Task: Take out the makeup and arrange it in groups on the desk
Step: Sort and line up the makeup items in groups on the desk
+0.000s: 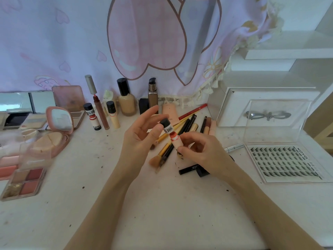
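Above the middle of the white desk (162,204) I hold a small peach tube with a black cap (171,134). My right hand (200,150) pinches its lower end. My left hand (142,134) touches the capped upper end with the thumb, its other fingers spread. A matching tube (93,118) stands upright at the back left beside a tall lip gloss (98,103), a small concealer (113,114) and two foundation bottles (126,98). Brushes and pencils (180,134) lie in a pile under my hands.
Open palettes (25,183), a pink cushion compact (55,130) and powder cases crowd the left edge. A clear lash case (282,159) lies open at the right, in front of a white box (266,105). A black tube (192,168) lies near my right wrist. A patterned cloth hangs behind.
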`<state>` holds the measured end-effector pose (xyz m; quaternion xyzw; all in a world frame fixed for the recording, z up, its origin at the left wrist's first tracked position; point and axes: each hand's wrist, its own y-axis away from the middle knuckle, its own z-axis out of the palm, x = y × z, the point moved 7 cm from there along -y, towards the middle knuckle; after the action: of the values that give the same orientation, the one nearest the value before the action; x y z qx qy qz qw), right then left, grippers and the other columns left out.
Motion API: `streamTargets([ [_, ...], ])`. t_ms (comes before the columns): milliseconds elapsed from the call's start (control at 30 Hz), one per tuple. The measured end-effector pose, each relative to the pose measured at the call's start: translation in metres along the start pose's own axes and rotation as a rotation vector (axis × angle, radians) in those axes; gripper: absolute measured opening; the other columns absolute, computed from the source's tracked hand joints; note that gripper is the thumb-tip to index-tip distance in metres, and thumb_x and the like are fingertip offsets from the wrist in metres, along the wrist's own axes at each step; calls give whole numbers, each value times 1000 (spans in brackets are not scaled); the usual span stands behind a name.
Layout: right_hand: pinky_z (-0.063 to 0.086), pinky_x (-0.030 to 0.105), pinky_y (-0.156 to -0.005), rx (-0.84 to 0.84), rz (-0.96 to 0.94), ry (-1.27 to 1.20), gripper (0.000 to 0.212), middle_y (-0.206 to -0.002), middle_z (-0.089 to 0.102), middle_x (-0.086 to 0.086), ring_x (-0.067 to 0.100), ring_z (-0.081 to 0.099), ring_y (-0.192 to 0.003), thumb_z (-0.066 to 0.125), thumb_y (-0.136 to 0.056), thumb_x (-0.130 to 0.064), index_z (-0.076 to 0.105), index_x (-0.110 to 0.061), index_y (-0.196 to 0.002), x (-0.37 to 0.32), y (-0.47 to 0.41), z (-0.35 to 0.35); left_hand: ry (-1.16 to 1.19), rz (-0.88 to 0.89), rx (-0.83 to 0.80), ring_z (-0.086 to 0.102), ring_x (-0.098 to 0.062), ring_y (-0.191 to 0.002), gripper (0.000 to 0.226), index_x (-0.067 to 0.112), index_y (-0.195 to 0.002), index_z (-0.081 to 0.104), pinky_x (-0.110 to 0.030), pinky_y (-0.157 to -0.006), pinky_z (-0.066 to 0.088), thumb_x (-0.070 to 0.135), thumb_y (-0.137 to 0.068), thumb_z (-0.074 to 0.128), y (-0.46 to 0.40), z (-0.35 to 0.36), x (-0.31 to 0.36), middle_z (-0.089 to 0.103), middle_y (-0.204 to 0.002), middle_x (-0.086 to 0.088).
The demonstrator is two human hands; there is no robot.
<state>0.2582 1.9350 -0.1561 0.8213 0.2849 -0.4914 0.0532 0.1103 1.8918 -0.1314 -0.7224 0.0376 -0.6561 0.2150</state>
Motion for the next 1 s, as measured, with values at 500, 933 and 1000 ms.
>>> streamTargets([
  [500, 47, 16, -80, -36, -34, -40, 17, -92, 62, -13, 3, 60, -85, 64, -85, -17, 61, -19, -102, -44, -69, 37, -1059, -49, -34, 48, -22, -117, 28, 18, -116, 60, -36, -98, 36, 23, -91, 50, 20, -92, -43, 56, -122, -1],
  [933, 43, 21, -83, -15, 41, 160, 23, -109, 65, 4, 15, 59, -101, 58, -89, -17, 59, -9, -111, -33, -133, 104, -1315, -214, -182, 0, -13, -144, 52, 32, -147, 14, -36, -117, -2, 45, -97, 19, 27, -97, -65, 7, -157, 6],
  [1000, 43, 22, -85, -25, 44, 186, 23, -111, 64, 5, 17, 59, -104, 58, -89, -16, 59, -9, -112, -30, -132, 108, -1310, -213, -183, 0, -13, -144, 52, 32, -147, 14, -36, -117, -2, 45, -97, 20, 27, -96, -66, 7, -157, 6],
])
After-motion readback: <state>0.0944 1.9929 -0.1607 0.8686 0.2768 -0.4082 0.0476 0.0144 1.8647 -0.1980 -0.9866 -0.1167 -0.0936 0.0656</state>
